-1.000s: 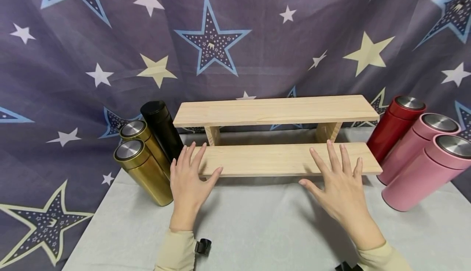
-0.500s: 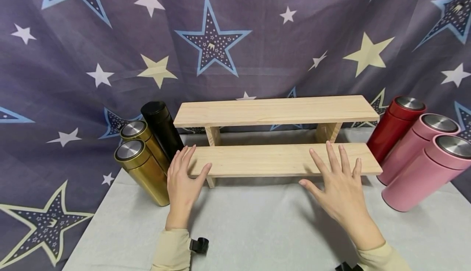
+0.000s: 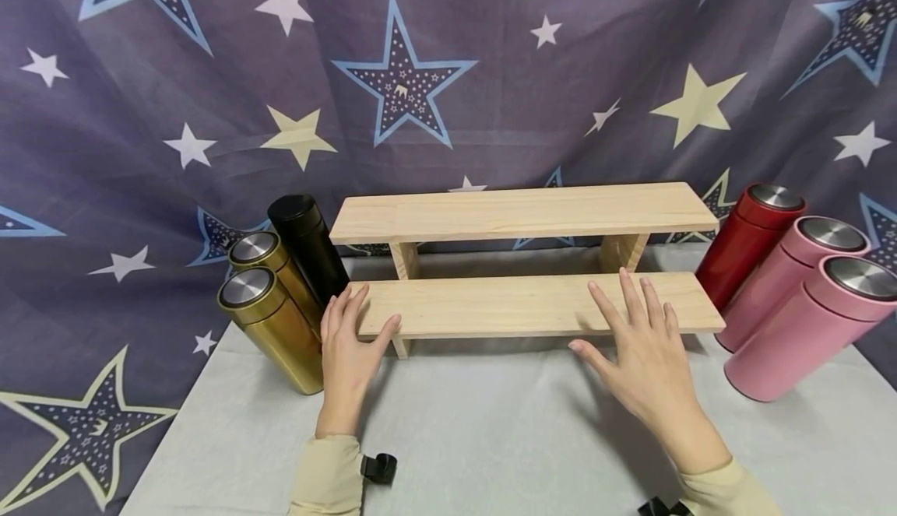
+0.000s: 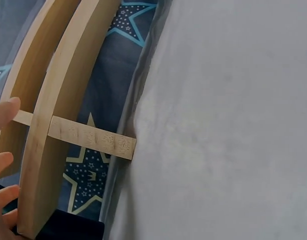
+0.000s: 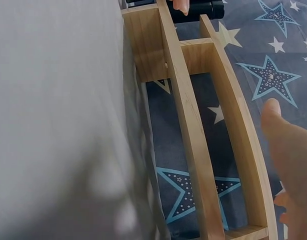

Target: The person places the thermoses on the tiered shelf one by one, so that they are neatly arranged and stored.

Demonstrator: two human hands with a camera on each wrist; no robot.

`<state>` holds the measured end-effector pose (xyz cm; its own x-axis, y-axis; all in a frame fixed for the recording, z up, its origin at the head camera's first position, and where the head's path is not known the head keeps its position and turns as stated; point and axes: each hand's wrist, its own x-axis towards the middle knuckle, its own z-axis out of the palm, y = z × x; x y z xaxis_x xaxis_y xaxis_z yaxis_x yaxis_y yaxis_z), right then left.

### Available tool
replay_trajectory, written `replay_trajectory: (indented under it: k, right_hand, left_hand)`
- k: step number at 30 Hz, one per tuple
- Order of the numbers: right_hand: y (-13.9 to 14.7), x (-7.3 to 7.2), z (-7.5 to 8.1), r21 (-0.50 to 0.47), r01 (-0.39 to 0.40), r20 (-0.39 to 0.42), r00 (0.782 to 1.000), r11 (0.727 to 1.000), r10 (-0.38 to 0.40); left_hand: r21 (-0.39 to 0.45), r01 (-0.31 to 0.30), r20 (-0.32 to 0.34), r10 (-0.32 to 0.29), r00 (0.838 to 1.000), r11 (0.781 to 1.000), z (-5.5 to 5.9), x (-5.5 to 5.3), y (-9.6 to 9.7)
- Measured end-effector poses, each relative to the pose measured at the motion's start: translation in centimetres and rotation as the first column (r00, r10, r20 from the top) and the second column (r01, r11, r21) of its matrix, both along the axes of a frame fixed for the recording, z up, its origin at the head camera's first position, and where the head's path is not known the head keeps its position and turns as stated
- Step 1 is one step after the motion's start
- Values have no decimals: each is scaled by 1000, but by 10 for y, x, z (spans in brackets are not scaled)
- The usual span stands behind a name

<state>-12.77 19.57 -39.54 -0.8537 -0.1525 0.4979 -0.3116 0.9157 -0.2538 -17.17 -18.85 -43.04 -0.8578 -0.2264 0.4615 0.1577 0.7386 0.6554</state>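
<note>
A two-tier shelf of pale wood stands at the back of the table, with its lower board [image 3: 476, 306] in front of and below its upper board [image 3: 518, 212]. My left hand [image 3: 348, 364] is at the left end of the lower board, fingers extended and thumb spread near its front edge. My right hand [image 3: 648, 364] hovers with fingers fanned out over the right part of that board. Neither hand holds anything. In the left wrist view a wooden leg [image 4: 93, 137] shows under the board, beside my thumb [image 4: 6, 112]. The right wrist view shows my right thumb [image 5: 273, 112] beside the shelf.
Left of the shelf stand a black flask [image 3: 308, 243] and two gold flasks, the nearer gold flask [image 3: 280, 337] close by my left hand. At the right are a red flask [image 3: 746, 247] and two pink flasks [image 3: 799, 345]. A star-print curtain [image 3: 490, 111] hangs behind the light tablecloth [image 3: 490, 438].
My left hand has shifted left along the lower board to its left end, uncovering the front leg. The right hand has stayed nearly in place; the shelf and flasks stand as before.
</note>
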Motion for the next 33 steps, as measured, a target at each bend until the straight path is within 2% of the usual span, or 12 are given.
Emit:
replay_trajectory:
  k: [8, 12, 17, 23, 29, 31, 33]
  right_hand:
    - [6, 1, 13, -54, 2, -64, 998, 999, -6]
    - [9, 5, 20, -112, 3, -76, 997, 994, -11]
    - [22, 17, 25, -207, -16, -131, 991, 978, -12]
    - [46, 37, 26, -317, -24, -201, 979, 948, -42]
    - [74, 62, 23, -417, 23, -264, 954, 909, -145]
    - [82, 68, 21, -462, 36, -297, 935, 886, -192]
    - [89, 71, 19, -511, -14, -367, 908, 860, -203]
  left_hand:
    - [20, 3, 97, -5, 995, 1000, -1, -1, -2]
    - [10, -5, 117, 4, 993, 1000, -1, 0, -3]
    - [-3, 19, 132, -18, 991, 1000, -2, 1, -5]
    - [-39, 56, 118, -51, 992, 998, -4, 3, -8]
    - [-58, 72, 115, -65, 991, 996, -5, 3, -9]
    - [-60, 73, 104, -66, 992, 996, -5, 3, -8]
    - [-60, 72, 91, -67, 994, 996, -6, 3, -8]
